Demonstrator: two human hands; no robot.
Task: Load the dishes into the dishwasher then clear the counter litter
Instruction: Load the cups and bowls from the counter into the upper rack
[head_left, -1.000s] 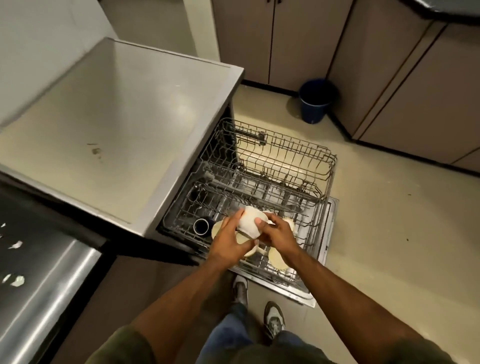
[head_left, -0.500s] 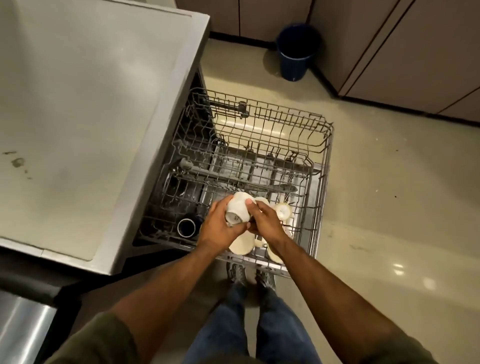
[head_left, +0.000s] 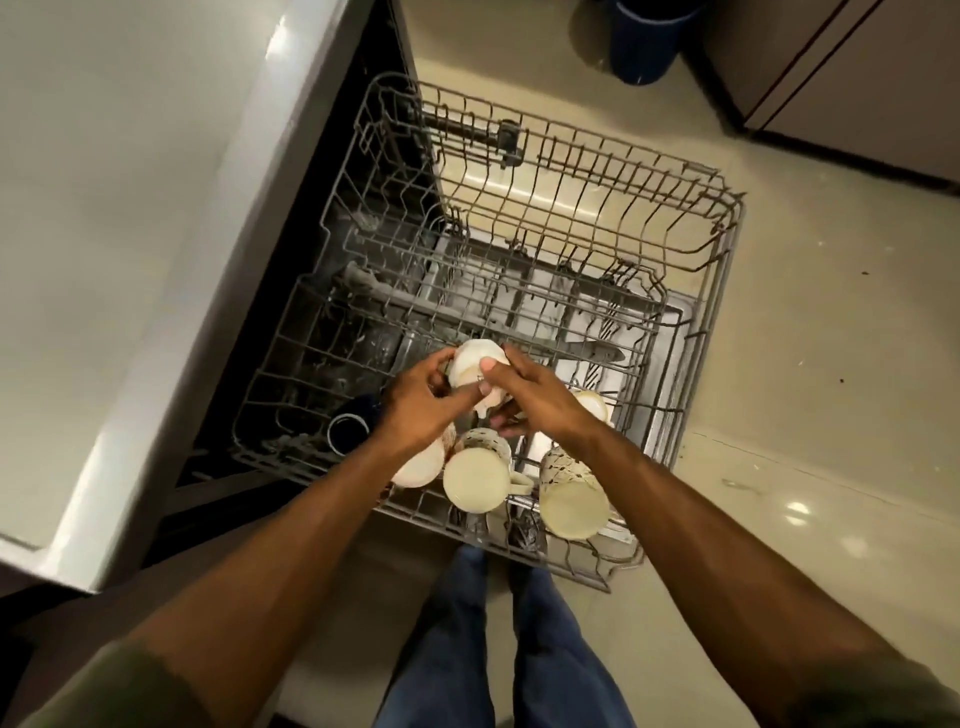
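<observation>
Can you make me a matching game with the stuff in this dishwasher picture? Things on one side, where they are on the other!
Things:
1. white cup
2. dark blue cup
3. blue bucket
4. spotted mug

Places:
A. on the floor by the cupboards
B. held in both hands, the left hand and the right hand
C. near corner of the rack, by the right arm
D. left side of the rack, next to the left hand

Pairs: 1-B, 2-D, 3-A, 4-C
</observation>
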